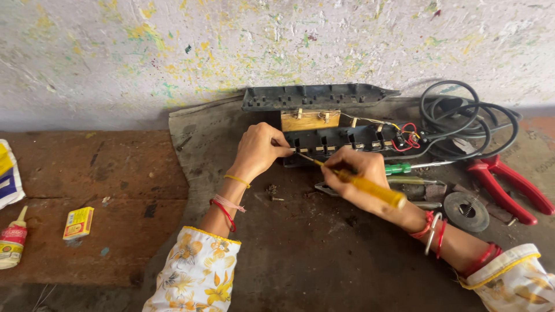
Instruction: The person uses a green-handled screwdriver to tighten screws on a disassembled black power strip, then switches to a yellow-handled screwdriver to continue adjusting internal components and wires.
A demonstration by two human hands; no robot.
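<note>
On desk, left hand pinches black socket strip; right hand grips yellow screwdriver, tip at strip; red pliers nearby.

head view looks down, close, facing wall

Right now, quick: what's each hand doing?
Left hand: fingers pinched against the black socket housing, steadying it.
Right hand: closed on the yellow-handled screwdriver, tip at the housing.

Dark mat on floor carries red pliers, cable
</note>
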